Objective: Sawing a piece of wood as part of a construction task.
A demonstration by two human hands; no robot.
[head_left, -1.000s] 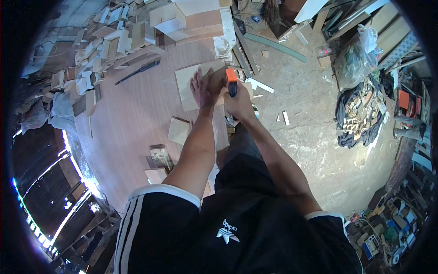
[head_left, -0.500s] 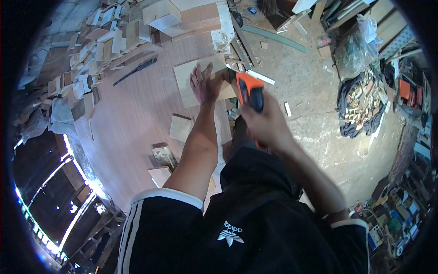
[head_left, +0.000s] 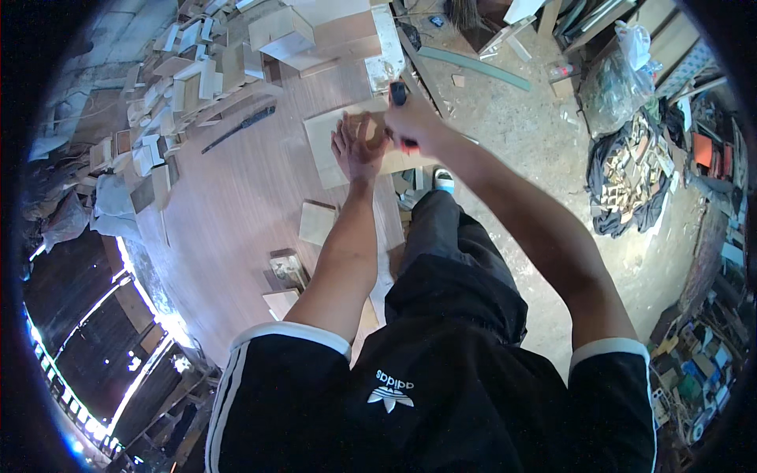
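My left hand (head_left: 359, 150) presses on a pale square board (head_left: 322, 146) at the right edge of the wood-grain worktop (head_left: 205, 229), its fingers apart and slightly bent. Just right of it my right hand (head_left: 412, 122) is closed on the black and orange handle of a hand saw (head_left: 398, 94) at the board's right side; the blade is hidden from view here. A smaller pale wooden piece (head_left: 318, 222) lies nearer to me, with some offcuts (head_left: 284, 272) below it. A long dark tool (head_left: 236, 129) lies to the left.
Stacked wooden pieces (head_left: 197, 79) fill the worktop's far left, and a wooden box (head_left: 315, 35) stands at the back. On the floor are a green strip (head_left: 473, 67), a plastic bag (head_left: 611, 91) and a dark sack of offcuts (head_left: 627, 185). My leg stands beside the worktop's edge.
The saw in my right hand swung down toward me half a second ago and is now pushed forward again, upper handle farther away. My left hand stays on the board.
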